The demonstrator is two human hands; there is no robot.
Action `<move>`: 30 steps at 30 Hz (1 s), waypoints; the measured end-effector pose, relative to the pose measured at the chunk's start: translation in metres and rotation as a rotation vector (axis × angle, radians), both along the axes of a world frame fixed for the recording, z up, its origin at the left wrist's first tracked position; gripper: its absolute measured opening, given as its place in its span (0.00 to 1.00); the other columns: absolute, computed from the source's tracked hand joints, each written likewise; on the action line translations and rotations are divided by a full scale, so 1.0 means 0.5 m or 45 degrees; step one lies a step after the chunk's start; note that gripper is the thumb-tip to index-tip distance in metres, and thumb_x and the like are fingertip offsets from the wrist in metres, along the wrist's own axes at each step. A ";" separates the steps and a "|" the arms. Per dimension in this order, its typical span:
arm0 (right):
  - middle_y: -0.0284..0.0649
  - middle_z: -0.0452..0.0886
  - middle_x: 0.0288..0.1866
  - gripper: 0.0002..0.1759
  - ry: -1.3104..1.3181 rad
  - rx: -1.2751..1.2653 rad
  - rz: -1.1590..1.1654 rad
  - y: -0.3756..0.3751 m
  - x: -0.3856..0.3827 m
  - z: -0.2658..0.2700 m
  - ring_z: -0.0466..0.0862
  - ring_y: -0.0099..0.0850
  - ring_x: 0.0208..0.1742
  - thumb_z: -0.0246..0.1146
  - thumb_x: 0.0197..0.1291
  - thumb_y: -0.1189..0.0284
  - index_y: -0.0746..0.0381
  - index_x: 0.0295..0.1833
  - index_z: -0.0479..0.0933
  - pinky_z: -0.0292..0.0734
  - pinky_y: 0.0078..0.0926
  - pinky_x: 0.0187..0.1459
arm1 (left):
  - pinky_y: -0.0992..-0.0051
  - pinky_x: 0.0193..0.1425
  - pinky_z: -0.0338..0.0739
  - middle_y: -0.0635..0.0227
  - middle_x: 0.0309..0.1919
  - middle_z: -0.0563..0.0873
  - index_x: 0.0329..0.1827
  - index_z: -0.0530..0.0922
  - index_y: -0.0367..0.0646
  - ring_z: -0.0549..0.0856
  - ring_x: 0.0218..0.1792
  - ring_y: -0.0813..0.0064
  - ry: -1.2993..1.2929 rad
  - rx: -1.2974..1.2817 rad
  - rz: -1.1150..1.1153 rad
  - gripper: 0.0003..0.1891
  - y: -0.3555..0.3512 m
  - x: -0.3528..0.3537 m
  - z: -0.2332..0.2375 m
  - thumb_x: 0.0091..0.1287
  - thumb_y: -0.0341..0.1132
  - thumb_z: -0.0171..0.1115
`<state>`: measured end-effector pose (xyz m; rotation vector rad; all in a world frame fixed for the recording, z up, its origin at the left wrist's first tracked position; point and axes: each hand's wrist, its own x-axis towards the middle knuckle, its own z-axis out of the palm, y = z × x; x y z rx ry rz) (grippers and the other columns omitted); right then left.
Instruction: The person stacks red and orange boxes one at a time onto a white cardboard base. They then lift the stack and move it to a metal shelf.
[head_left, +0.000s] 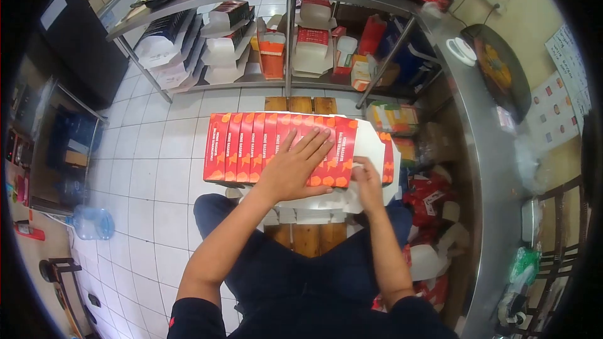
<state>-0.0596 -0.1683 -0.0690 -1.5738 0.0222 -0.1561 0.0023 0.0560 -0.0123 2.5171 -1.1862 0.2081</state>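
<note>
A row of red folded cartons [217,144] with orange patterns and white lettering lies overlapped in front of me, above a wooden slatted surface [305,238]. My left hand [300,160] rests flat across the cartons, fingers stretched out and thumb apart. At the right end of the row, my right hand [367,182] has its fingers curled in at the edge of the last carton. White inner cardboard [369,141] shows beyond that edge. What lies under my right fingers is partly hidden.
A steel shelf unit [207,86] ahead holds stacks of folded cartons [166,44]. To the right runs a steel counter [455,97] with a dark pan [499,69]. Red and white packaging [430,201] is heaped on the right. A blue water jug [93,223] stands at left.
</note>
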 end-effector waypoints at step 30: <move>0.41 0.67 0.64 0.28 -0.018 0.113 0.217 -0.052 0.198 -0.036 0.67 0.31 0.70 0.60 0.72 0.61 0.59 0.69 0.59 0.64 0.30 0.71 | 0.47 0.83 0.43 0.59 0.80 0.61 0.81 0.60 0.45 0.57 0.81 0.59 0.162 0.141 -0.045 0.53 -0.028 0.006 0.033 0.54 0.62 0.71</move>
